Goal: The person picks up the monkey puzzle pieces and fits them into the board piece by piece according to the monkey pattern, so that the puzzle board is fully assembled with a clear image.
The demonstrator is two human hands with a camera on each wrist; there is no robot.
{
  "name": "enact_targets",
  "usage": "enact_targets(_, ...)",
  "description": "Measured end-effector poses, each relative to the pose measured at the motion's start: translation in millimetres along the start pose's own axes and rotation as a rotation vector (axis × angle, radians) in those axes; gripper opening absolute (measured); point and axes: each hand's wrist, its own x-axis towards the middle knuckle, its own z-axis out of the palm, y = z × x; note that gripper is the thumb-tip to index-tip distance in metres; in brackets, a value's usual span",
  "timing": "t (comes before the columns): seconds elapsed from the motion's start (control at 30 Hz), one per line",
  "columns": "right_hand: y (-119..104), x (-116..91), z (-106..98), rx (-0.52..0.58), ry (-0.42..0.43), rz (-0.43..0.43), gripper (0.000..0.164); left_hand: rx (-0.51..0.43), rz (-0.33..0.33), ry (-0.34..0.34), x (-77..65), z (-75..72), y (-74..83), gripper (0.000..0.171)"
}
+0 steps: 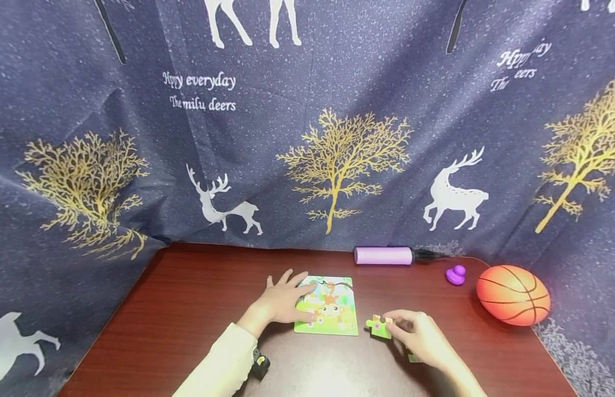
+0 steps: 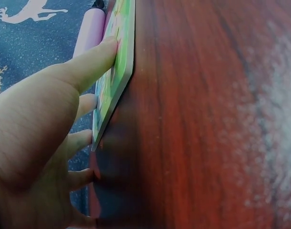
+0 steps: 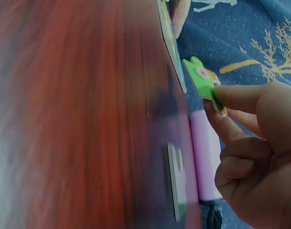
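A monkey picture puzzle board lies flat near the middle of the table. My left hand rests over its left side with fingers spread; in the left wrist view the thumb presses on the picture. To the right of the board, my right hand pinches a green puzzle piece with a pink flower on it, between thumb and index finger, raised off the table. Another puzzle piece lies on the table under the right hand, mostly covered by it in the head view.
On the brown table, a purple hand pump lies along the back edge. A purple rubber duck and an orange basketball stand at the right. A dark blue curtain hangs behind.
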Motion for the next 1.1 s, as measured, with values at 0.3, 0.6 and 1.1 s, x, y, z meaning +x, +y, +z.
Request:
enact_targets(0.3, -13, 26, 27, 0.100, 0.004, 0.048, 0.012, 0.007, -0.004, -0.009, 0.2, 1.1, -0.5, 0.083)
enact_targets(0.6, -33, 51, 60, 0.126, -0.055, 0.047, 0.012, 0.014, 0.001, -0.004, -0.9, -1.1, 0.7, 0.083)
enact_targets(1.1, -41, 68, 87, 0.081, -0.084, 0.048, 0.016, 0.038, -0.006, 0.001, 0.0, -2.2, 2.2, 0.083)
